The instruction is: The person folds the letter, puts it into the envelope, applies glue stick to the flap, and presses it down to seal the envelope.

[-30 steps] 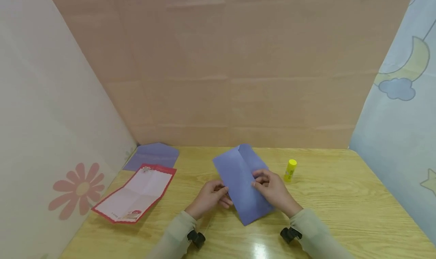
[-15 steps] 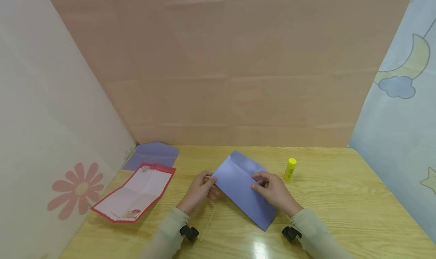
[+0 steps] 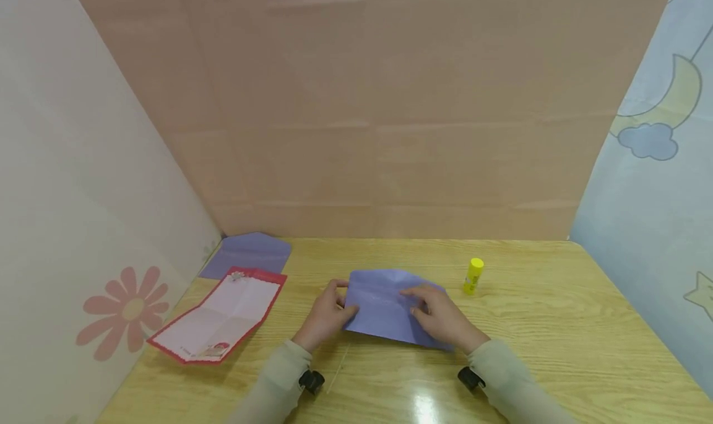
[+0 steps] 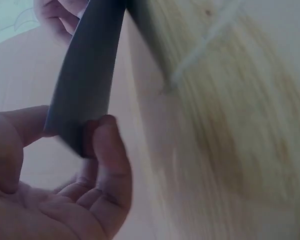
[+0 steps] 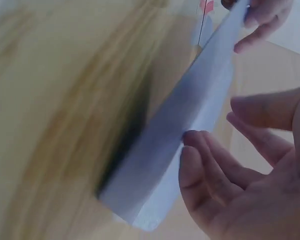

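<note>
A lilac envelope (image 3: pixel 379 315) is in the person's hands over the middle of the surface (image 3: pixel 562 356), between its left and right edges. Its long side runs roughly along the far edge of the surface, and its flat face is tilted (whether its lower edge touches the wood, I cannot tell).

The left hand (image 3: pixel 323 315) pinches the envelope's left end, thumb on the near face and fingers behind. The right hand (image 3: pixel 444 317) is at the right half, loosely spread, with thumb and forefinger apart and fingertips against the paper.

In the far left corner of the surface lies a second lilac envelope (image 3: pixel 247 252). Just nearer, along the left edge, a red-bordered card (image 3: pixel 225 317) lies unfolded with creases across its white middle; its far end overlaps that envelope in the head view. A yellow tube (image 3: pixel 473 276) stands upright to the right of the hands, near the far edge.

Both arms wear pale sleeves (image 3: pixel 273 380), each with a small black device (image 3: pixel 312 382) at the wrist. A brown sheet (image 3: pixel 379 114) hangs behind the far edge.
</note>
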The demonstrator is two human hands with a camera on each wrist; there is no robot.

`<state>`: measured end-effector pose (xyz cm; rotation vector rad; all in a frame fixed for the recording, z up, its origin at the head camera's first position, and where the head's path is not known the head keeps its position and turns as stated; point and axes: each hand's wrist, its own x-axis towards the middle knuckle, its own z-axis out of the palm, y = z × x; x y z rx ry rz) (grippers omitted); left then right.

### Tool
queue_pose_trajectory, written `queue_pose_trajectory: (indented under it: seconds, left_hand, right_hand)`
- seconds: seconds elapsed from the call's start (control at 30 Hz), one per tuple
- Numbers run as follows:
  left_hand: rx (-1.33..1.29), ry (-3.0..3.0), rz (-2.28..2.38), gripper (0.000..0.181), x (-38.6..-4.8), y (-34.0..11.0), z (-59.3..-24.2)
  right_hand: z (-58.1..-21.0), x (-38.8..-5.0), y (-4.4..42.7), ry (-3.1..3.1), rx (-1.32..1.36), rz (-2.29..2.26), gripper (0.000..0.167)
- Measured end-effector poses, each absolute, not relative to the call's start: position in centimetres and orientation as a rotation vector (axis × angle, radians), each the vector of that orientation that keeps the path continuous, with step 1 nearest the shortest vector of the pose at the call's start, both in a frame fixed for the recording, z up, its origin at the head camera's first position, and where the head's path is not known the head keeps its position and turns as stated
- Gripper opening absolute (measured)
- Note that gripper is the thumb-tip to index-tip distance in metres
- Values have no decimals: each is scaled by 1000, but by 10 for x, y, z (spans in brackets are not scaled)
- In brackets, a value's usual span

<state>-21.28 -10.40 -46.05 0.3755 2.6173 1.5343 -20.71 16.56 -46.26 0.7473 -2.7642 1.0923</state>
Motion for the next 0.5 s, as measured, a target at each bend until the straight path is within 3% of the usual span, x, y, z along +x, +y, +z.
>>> queue_pose_trajectory:
  seconds: [0.27,0.5]
  left_hand:
    - [530,2853,850,39,-197,-98,-461]
    - [531,2907,585,62,-188,-78,-460]
  right_hand:
    - [-465,-205,170,-2837,914,934,30]
    - [-463,-201,166,-2887,947,902,25]
